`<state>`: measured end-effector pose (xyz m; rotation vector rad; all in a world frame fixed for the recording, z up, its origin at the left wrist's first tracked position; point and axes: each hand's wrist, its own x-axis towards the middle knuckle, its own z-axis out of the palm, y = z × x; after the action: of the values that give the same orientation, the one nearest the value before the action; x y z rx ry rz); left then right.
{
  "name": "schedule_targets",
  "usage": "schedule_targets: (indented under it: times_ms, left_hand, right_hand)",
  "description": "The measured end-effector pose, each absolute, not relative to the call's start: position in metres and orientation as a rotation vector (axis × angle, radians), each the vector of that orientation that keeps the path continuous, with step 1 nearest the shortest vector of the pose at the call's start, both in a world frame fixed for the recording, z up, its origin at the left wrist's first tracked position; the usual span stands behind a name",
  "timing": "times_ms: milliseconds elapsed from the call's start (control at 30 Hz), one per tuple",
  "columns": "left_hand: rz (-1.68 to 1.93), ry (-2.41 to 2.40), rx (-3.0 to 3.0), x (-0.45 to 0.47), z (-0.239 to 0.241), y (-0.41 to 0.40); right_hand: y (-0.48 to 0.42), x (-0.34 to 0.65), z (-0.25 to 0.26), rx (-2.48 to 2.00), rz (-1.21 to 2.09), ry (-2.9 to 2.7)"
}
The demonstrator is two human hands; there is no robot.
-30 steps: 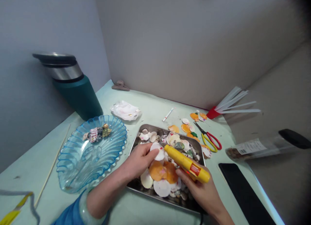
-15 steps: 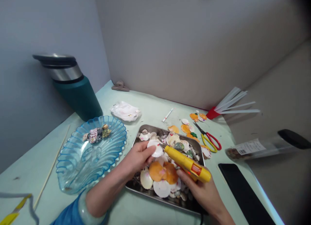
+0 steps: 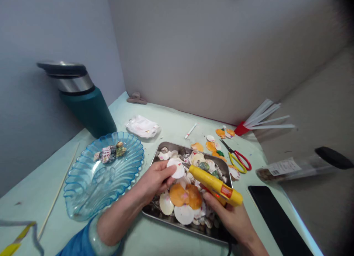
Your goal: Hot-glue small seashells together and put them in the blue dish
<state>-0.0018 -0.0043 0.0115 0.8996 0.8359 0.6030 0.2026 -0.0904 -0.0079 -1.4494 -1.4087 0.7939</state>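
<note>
Pinched between the thumb and fingers of my left hand (image 3: 158, 177) is a white scallop shell (image 3: 176, 169) with a small red mark. My right hand (image 3: 231, 215) is wrapped round the handle of a yellow hot glue gun (image 3: 212, 182), whose metal nozzle points at the shell's right edge. Whether the nozzle touches the shell I cannot tell. Both hands are over a metal tray (image 3: 177, 223) heaped with seashells. Joined orange scallop shells (image 3: 182, 195) and a white one (image 3: 184, 214) lie on the near part of the heap.
A blue shell-shaped dish (image 3: 83, 197) with a small shell figure (image 3: 109, 152) stands left, before a teal bottle (image 3: 90, 112). Right of the tray lie scissors (image 3: 237, 156), a black slab (image 3: 276, 215) and a clear jar (image 3: 293, 171). A red cup (image 3: 241, 128) holds several glue sticks.
The glue gun has shifted slightly right and down with my right hand. In my left hand, the white shell has turned slightly and moved a touch left.
</note>
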Motion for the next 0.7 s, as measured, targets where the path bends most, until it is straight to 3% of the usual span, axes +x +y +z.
schedule_targets:
  times_ms: [700]
  left_hand:
    - [0.570, 0.721, 0.872, -0.007, -0.001, -0.002]
  right_hand:
    - [-0.092, 0.205, -0.011, -1.450, 0.833, -1.404]
